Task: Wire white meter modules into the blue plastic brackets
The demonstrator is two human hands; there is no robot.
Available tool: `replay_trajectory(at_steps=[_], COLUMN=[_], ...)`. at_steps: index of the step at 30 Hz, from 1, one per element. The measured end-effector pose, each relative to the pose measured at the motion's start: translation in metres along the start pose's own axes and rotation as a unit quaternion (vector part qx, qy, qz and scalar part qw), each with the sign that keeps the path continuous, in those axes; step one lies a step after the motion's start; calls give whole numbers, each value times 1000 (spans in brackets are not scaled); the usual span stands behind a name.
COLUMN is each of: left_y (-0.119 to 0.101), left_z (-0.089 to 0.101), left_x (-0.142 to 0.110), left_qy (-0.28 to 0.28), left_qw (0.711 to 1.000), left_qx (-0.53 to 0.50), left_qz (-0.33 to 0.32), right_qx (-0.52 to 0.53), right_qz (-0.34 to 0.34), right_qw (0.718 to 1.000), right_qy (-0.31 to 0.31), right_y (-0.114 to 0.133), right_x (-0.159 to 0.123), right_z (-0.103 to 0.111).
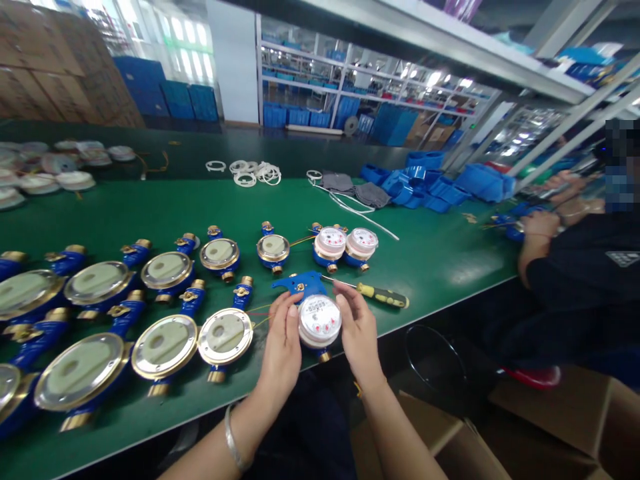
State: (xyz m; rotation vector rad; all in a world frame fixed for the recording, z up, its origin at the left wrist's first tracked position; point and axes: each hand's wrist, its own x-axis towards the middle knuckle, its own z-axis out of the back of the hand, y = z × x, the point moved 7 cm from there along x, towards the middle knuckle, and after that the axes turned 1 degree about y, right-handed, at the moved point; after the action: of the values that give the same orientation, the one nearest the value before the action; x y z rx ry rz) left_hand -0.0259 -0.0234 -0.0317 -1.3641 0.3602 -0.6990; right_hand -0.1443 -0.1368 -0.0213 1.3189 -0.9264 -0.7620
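A meter (pixel 319 322) is held at the near edge of the table (pixel 430 260), gripped between the left hand (pixel 283 347) and the right hand (pixel 356 331). Each hand is curled partly closed against one side of the round body, with fingertips on the rim. The white dial is turned up towards the camera. The long axis, through the brass pipe ends, runs far to near; a brass end is seen below the dial. The body is blue, the face smooth and glossy with red markings. A blue flat tool (pixel 305 284) lies just beyond the meter, and a screwdriver (pixel 373 291) with a yellow-and-black handle is laid to its right. To the left, rows of capped meters (pixel 165 343) with brass rims are set out on the green matt surface. White rings (pixel 253 172) are piled far back.
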Motion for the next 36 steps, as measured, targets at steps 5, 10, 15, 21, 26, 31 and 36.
replay_trajectory(at_steps=[5, 10, 15, 21, 26, 31, 36], left_y=[-4, -2, 6, 16, 21, 31, 2], left_z=[0, -1, 2, 4, 13, 6, 4], left_x=[-19, -18, -14, -15, -18, -33, -70], left_qy=[21, 30, 33, 62, 54, 95, 68], left_qw=[998, 992, 994, 995, 995, 992, 983], left_qx=[59, 107, 94, -13, -4, -36, 32], left_qz=[-29, -53, -33, 79, 88, 74, -169], right_qx=[-46, -46, -28, -103, -109, -79, 56], right_qz=[95, 72, 81, 42, -29, -13, 43], right_qw=[984, 990, 988, 984, 991, 993, 997], right_qy=[142, 113, 128, 136, 78, 89, 6], right_y=[9, -10, -6, 17, 14, 25, 58], right_x=[-32, -27, -23, -28, -30, -26, -8], right_z=[-10, -8, -8, -14, -23, -21, 27])
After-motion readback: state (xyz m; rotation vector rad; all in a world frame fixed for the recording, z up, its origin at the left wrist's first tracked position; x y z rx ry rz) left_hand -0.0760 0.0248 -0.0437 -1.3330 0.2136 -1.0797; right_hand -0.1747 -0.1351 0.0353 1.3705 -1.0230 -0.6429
